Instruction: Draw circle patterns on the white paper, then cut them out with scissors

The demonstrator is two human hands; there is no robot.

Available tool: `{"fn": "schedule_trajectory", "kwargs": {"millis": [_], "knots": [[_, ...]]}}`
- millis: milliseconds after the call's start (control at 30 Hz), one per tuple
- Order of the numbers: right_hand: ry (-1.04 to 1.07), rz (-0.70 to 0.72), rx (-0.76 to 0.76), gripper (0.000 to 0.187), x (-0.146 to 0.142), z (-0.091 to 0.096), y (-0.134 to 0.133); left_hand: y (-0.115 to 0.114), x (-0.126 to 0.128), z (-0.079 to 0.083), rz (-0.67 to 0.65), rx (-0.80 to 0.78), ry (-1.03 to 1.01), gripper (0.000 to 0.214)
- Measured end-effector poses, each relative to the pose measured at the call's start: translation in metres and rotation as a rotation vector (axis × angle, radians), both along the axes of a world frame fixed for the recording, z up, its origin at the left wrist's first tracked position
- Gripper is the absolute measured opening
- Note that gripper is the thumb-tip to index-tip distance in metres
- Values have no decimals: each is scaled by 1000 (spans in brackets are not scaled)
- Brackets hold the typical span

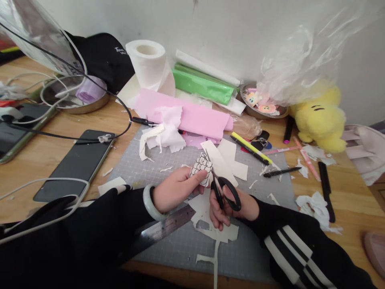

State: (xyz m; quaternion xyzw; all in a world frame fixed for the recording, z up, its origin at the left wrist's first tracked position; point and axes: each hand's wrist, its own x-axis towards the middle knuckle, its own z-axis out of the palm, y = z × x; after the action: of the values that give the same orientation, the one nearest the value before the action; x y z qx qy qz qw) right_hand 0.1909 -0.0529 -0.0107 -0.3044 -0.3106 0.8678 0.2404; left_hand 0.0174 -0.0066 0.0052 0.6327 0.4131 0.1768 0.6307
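Note:
In the middle of the view my left hand (180, 186) pinches a small piece of white paper (199, 168) with a black scale-like line pattern. My right hand (224, 206) has its fingers at the handles of black-handled scissors (229, 194). The scissor blades point up along the right edge of the patterned paper; whether they are cutting it I cannot tell. Below both hands, cut white paper scraps (231, 233) lie on a grey cutting mat (177, 257). A metal ruler (168, 226) lies under my left forearm.
A dark phone (78, 166) and cables are on the left. Behind the mat stand a paper roll (147, 64), pink sheets (192, 116) and a green packet (204, 83). Markers (251, 148), a bowl (263, 114) of small cutouts and a yellow plush toy (320, 118) are to the right.

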Motion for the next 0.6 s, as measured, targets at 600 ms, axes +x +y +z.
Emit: {"fn": "schedule_trajectory", "kwargs": {"millis": [600], "knots": [[-9, 8, 7, 56, 1, 0, 1, 0, 0, 0, -13, 12, 1, 46]]}}
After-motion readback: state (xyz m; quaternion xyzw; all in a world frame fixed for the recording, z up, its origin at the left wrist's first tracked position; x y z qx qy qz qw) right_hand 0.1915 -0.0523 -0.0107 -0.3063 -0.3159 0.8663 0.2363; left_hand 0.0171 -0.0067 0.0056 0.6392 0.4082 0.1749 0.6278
